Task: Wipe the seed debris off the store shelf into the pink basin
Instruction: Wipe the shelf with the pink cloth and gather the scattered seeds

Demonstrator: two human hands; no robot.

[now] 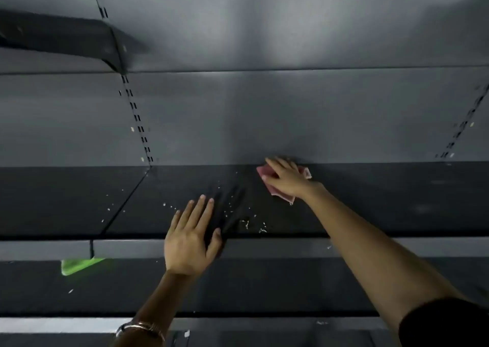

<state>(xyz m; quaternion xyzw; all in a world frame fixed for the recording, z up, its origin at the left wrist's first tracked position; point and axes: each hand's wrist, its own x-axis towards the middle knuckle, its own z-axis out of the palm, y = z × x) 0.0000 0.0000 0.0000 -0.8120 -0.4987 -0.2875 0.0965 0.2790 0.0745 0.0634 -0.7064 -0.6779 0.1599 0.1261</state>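
Observation:
A dark grey store shelf (370,201) spans the view at mid height. Pale seed debris (246,222) lies scattered over its middle and left part, some near the front edge. My right hand (287,178) presses flat on a pink cloth (280,192) at the back of the shelf, close to the rear wall. My left hand (191,237) rests flat with straight fingers on the shelf's front edge, left of the debris. The pink basin is not in view.
A grey back panel with slotted uprights (137,119) rises behind the shelf. A higher shelf bracket (60,37) juts out at upper left. Below are a lower shelf (264,288) with a few seeds and a green item (76,266) under the front lip.

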